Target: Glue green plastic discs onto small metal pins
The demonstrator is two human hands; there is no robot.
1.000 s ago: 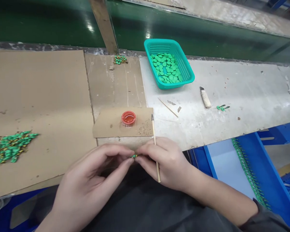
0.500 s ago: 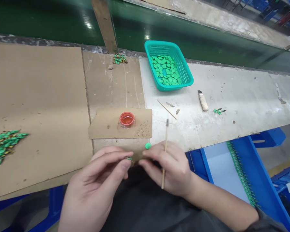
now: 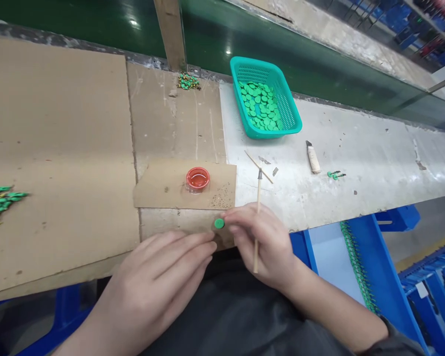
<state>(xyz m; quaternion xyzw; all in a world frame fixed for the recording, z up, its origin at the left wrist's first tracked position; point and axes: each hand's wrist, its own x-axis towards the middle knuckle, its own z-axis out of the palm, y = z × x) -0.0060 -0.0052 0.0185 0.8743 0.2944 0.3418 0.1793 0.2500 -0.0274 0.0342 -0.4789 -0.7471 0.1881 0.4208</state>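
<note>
Holding a thin wooden brush [image 3: 259, 190] among its fingers, my right hand [image 3: 267, 242] sits just right of the lower centre of the frame, the dark tip pointing up toward the top edge. Its thumb and forefinger stand close together, narrowed beside a small green disc [image 3: 219, 223]. That disc shows just below the middle of the frame, at my right fingertips; whether they touch it or stop just short, I cannot tell. My left hand [image 3: 159, 282] comes in from the lower left, back upward, fingers laid close together, their tips just below and left of the disc. Its thumb is hidden, so I cannot tell whether anything is pinched beneath.

Above the disc, near the centre, a red cup [image 3: 198, 188] of liquid stands on a cardboard piece [image 3: 155, 188]. A thin stick [image 3: 267, 176] lies close to the brush tip. In the upper centre to right, a teal basket [image 3: 267, 134] holds many green discs [image 3: 263, 106]. A heap of green and yellow pieces [image 3: 0, 202] lies at the left edge, well apart from my hands, and a smaller cluster [image 3: 188, 81] lies at the upper centre.
</note>
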